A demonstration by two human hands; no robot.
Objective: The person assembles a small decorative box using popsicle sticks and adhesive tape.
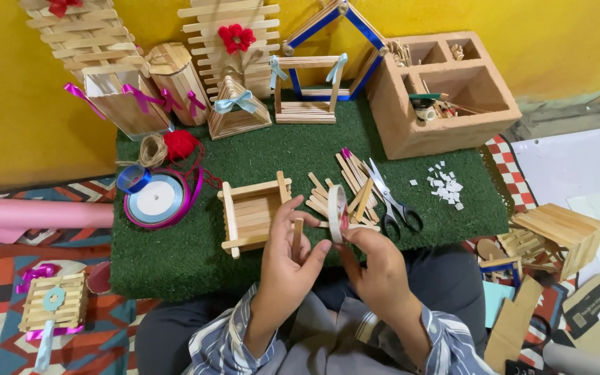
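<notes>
Mid-taping, the left hand [287,260] pinched a wooden stick [298,236] upright while the right hand [376,267] gripped a tape roll [337,212] just at its 2 o'clock, so next called for pulling tape onto it.

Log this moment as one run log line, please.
left hand: holds wooden stick upright | right hand: holds tape roll | ahead: stick box, scissors on green mat
</notes>
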